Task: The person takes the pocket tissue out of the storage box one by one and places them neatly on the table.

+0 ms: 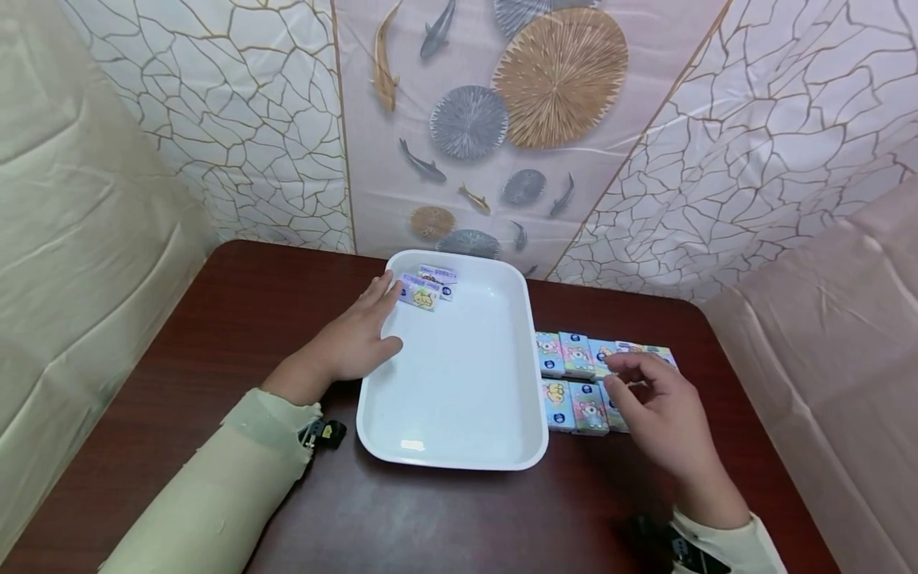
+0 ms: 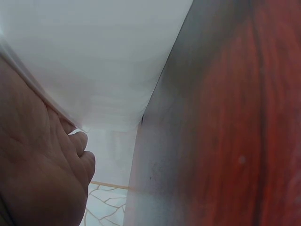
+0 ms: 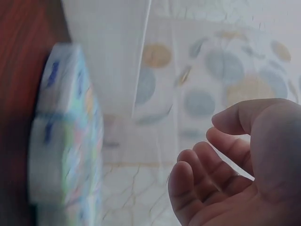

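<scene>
A white tray [image 1: 459, 383] stands on the table, with a few small cartoon-printed tissue packs [image 1: 423, 298] lying at its far left corner. My left hand [image 1: 355, 335] rests along the tray's left rim, fingers straight and thumb over the edge; in the left wrist view the hand [image 2: 44, 155] lies against the tray's outer wall [image 2: 108, 61]. Two rows of blue tissue packs [image 1: 590, 408] lie right of the tray. Over their right part hovers my right hand [image 1: 667, 414], fingers loosely bent and nothing held. The right wrist view shows that hand [image 3: 225, 174] apart from the packs [image 3: 51, 155].
The dark wooden table [image 1: 402, 518] meets a patterned cloth backdrop [image 1: 459, 175] behind the tray. Pale fabric hangs along the left [image 1: 86, 239] and right [image 1: 825, 359] sides.
</scene>
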Demonstrator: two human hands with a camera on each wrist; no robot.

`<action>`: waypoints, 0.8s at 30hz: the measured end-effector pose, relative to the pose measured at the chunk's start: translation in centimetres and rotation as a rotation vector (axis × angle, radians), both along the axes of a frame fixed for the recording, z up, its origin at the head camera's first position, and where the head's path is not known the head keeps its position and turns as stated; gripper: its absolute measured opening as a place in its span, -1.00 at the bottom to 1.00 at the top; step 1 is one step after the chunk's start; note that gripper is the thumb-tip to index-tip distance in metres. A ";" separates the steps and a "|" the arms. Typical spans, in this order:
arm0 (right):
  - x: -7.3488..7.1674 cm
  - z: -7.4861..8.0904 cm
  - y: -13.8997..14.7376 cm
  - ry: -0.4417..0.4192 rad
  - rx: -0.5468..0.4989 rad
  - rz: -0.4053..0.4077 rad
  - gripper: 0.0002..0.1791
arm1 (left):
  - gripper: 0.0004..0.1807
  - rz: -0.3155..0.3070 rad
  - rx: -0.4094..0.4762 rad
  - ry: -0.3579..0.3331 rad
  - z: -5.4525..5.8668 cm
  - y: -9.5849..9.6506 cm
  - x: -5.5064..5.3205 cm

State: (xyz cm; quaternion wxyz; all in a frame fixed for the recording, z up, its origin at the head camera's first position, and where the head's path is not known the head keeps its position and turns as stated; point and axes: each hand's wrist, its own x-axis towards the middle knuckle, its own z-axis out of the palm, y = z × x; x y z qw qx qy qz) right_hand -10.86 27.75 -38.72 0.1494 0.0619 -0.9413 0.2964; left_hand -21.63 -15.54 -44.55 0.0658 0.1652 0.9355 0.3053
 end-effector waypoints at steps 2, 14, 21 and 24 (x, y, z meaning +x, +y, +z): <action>-0.2 0.6 -1.0 -0.001 0.018 0.036 -0.74 | 0.01 0.001 -0.002 -0.001 0.0 0.0 0.0; -2.7 3.1 -6.7 0.013 0.043 0.231 -0.74 | 0.01 0.007 -0.014 -0.007 0.0 0.0 0.0; -4.6 4.0 -9.3 0.027 0.038 0.325 -0.74 | 0.01 0.005 -0.003 -0.012 0.1 0.0 0.0; -5.2 4.1 -10.2 0.020 0.046 0.341 -0.75 | 0.01 0.000 -0.003 -0.007 0.0 -0.1 0.0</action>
